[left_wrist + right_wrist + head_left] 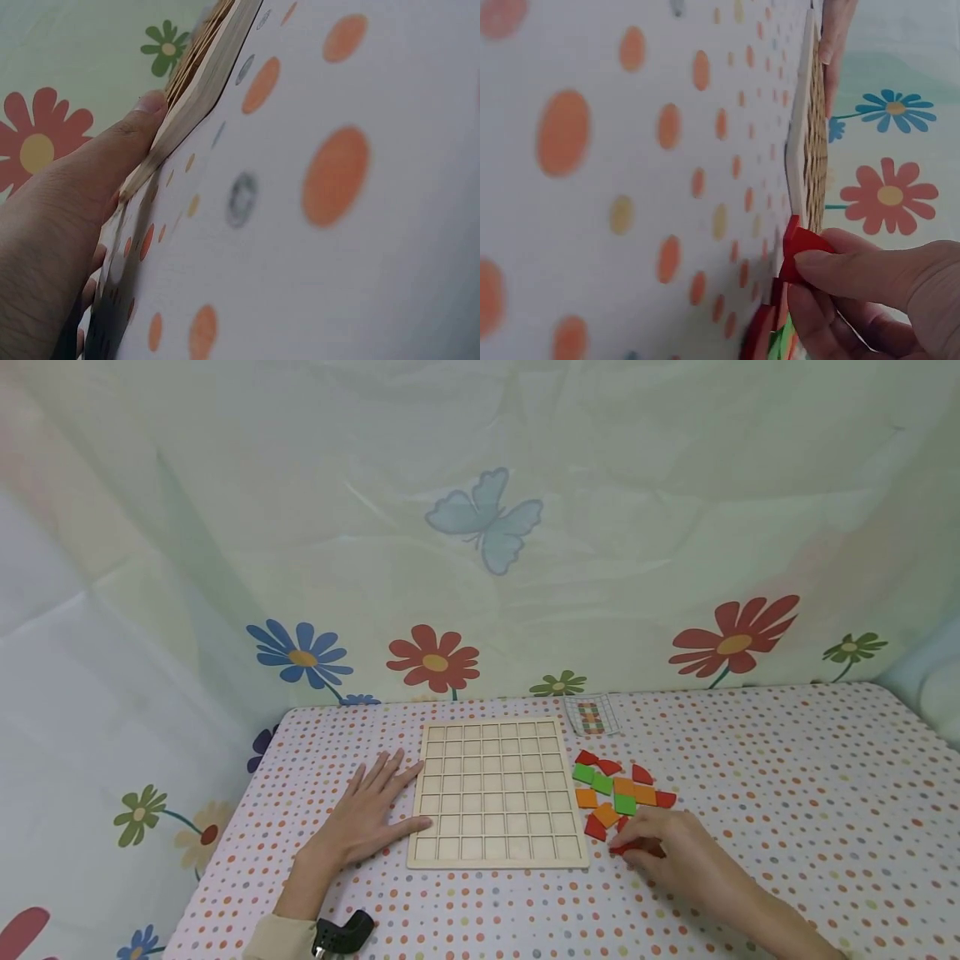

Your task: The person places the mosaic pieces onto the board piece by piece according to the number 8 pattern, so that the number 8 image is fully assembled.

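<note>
A pale wooden grid board lies flat on the table with its square cells bare. My left hand rests at the board's left side, fingers spread, the thumb on its rim. In the right wrist view, a small red piece is pinched between the thumb and fingers of my right hand. That hand is just right of the board's near right corner. Beside it lies a loose group of flat pieces: red quarter rounds, green squares and orange squares. Some are partly hidden by the hand.
A printed pattern card lies beyond the board's far right corner. The table has a dotted cloth. A flowered curtain hangs behind its far edge. A black strap device sits at my left wrist.
</note>
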Motion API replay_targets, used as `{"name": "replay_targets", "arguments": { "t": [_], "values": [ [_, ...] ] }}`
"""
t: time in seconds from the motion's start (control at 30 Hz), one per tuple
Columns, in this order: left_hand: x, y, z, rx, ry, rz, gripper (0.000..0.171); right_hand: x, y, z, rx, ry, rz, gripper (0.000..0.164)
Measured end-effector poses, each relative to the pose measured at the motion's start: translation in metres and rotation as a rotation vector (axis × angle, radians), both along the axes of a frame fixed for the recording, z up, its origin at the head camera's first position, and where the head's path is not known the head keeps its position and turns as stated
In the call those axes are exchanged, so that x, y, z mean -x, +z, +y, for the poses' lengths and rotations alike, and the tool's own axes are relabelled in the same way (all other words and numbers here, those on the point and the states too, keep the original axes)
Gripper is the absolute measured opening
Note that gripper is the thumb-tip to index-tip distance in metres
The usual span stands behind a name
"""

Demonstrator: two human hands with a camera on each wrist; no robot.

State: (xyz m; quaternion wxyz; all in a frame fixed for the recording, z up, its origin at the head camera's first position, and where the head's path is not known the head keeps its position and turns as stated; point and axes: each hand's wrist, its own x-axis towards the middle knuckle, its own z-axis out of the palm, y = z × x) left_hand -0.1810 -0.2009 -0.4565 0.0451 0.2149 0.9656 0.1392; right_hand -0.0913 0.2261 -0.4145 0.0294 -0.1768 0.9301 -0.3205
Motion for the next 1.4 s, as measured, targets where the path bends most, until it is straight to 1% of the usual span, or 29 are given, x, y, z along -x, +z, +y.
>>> {"name": "replay_targets", "arguments": {
  "t": [0.03,0.1,0.2,0.3,0.37,0.53,0.67,0.83,0.9,1.07,1.1,1.3,1.4],
  "values": [
    [0.0,0.0,0.0,0.0,-0.001,0.001,0.091,0.002,0.002,-0.001,0.004,0.0,0.003,0.023],
    [0.0,-0.001,-0.001,-0.002,0.0,0.004,0.09,0.008,0.006,-0.002,0.01,0.02,0.04,0.023],
    [0.0,-0.001,-0.003,-0.004,-0.001,0.005,0.09,0.02,0.014,-0.007,0.051,0.082,0.102,0.023],
    [0.0,-0.001,-0.004,-0.009,0.003,0.003,0.09,0.033,0.02,-0.018,0.119,0.142,0.105,0.021],
    [0.0,-0.001,-0.004,-0.008,0.003,0.0,0.09,0.042,0.022,-0.026,0.161,0.164,0.113,0.021],
    [0.001,-0.003,-0.003,-0.007,-0.002,-0.006,0.09,0.068,0.022,-0.052,0.24,0.19,0.16,0.02],
    [0.002,-0.003,-0.003,-0.015,-0.016,-0.002,0.089,0.091,0.022,-0.074,0.288,0.196,0.139,0.018],
    [0.003,-0.003,0.0,-0.002,-0.019,-0.001,0.09,0.115,0.021,-0.1,0.271,0.223,0.131,0.017],
    [0.004,-0.003,0.001,0.007,-0.018,-0.001,0.09,0.124,0.021,-0.107,0.242,0.228,0.144,0.016],
    [0.005,-0.003,0.002,0.022,-0.011,-0.009,0.09,0.143,0.017,-0.122,0.222,0.212,0.131,0.016],
    [0.005,-0.003,0.002,0.023,-0.007,-0.012,0.09,0.146,0.016,-0.124,0.228,0.205,0.116,0.016],
    [0.003,-0.003,-0.001,0.021,0.003,-0.009,0.09,0.161,0.008,-0.137,0.253,0.189,0.068,0.014],
    [0.003,-0.003,-0.001,0.016,0.004,-0.014,0.09,0.165,0.003,-0.142,0.244,0.197,0.068,0.013]
  ]
}}
